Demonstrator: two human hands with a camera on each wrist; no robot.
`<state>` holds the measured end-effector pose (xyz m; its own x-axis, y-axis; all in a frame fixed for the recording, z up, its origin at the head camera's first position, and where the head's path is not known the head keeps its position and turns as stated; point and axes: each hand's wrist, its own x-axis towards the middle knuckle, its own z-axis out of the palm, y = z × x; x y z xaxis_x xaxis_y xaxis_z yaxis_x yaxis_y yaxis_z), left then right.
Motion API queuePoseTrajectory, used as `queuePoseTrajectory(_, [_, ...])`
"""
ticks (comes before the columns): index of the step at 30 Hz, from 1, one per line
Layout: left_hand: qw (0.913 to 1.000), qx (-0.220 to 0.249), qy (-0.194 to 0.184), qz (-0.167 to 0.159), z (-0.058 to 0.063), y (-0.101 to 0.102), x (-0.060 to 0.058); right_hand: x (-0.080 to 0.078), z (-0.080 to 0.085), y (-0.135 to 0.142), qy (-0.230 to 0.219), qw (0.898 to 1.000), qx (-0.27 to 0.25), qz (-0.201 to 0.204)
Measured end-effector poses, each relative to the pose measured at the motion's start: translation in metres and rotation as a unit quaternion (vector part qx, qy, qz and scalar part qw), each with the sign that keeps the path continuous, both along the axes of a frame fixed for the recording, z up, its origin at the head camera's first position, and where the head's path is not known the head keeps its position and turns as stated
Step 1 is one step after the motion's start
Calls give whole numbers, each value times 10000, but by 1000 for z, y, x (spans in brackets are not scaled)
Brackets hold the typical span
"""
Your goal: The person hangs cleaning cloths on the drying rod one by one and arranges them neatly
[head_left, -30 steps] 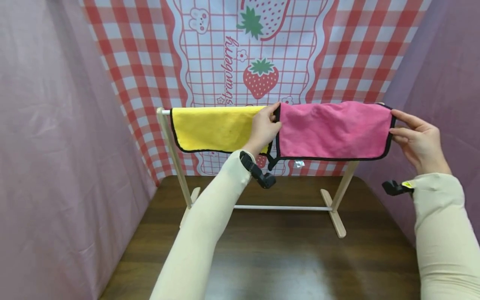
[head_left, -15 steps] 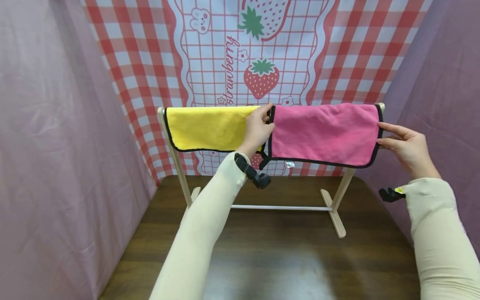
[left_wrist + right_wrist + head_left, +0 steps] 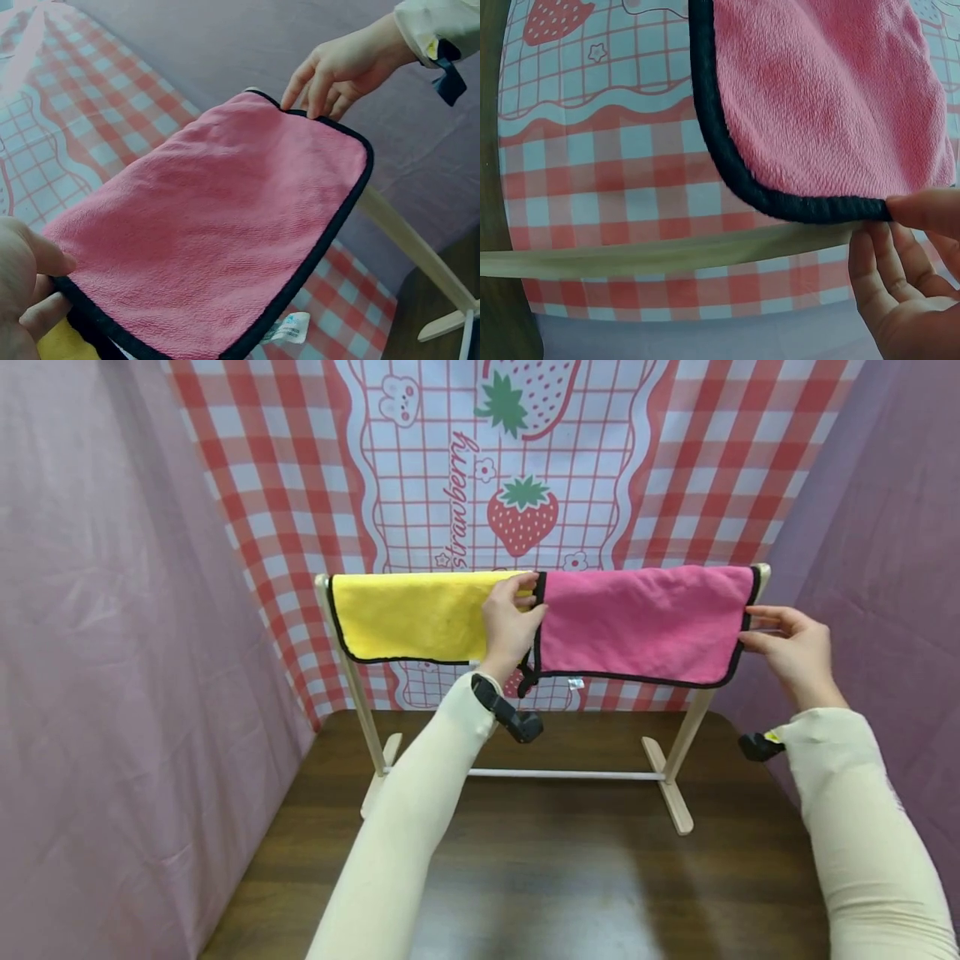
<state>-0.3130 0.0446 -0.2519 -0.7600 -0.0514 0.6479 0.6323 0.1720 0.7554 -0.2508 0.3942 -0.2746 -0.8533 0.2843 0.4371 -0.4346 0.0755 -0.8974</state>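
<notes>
A pink towel (image 3: 645, 627) with black edging hangs folded over the top bar of a wooden rack, beside a yellow towel (image 3: 412, 614) with the same edging. My left hand (image 3: 510, 622) pinches the pink towel's left edge near the top and overlaps the yellow towel's right end. In the left wrist view the left thumb (image 3: 56, 259) lies on the pink cloth with fingers behind it. My right hand (image 3: 795, 652) pinches the black edging on the right side; in the right wrist view its thumb (image 3: 926, 208) is in front and the fingers are behind.
The rack's right post (image 3: 690, 735) and lower white rod (image 3: 562, 774) stand on a dark wood table (image 3: 555, 877). Behind hangs a red-checked strawberry cloth (image 3: 525, 518). Pinkish curtains (image 3: 112, 652) close off both sides. A white tag (image 3: 289, 328) pokes out below the pink towel.
Both hands have shifted left with the pink towel, the right hand farther and slightly lower. The yellow towel has slid a little left, and the rack's right post top now shows.
</notes>
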Motion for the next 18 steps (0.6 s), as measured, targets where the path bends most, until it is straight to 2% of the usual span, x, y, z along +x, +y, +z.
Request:
queuePoseTrajectory(7, [9999, -43, -77, -70, -9, 2, 2, 1, 1, -5, -50, 9995, -302, -106])
queuePoseTrajectory(13, [9998, 6, -123, -158, -10, 0, 4, -2, -2, -4, 28, 9992, -378, -104])
queuePoseTrajectory(16, [9997, 45, -114, -229, -11, -2, 6, -1, -2, -2, -2, 9994, -274, -193])
queuePoseTrajectory(18, [9995, 82, -130, -271, -13, -3, 7, 1, -2, -1, -141, 9987, 142, -464])
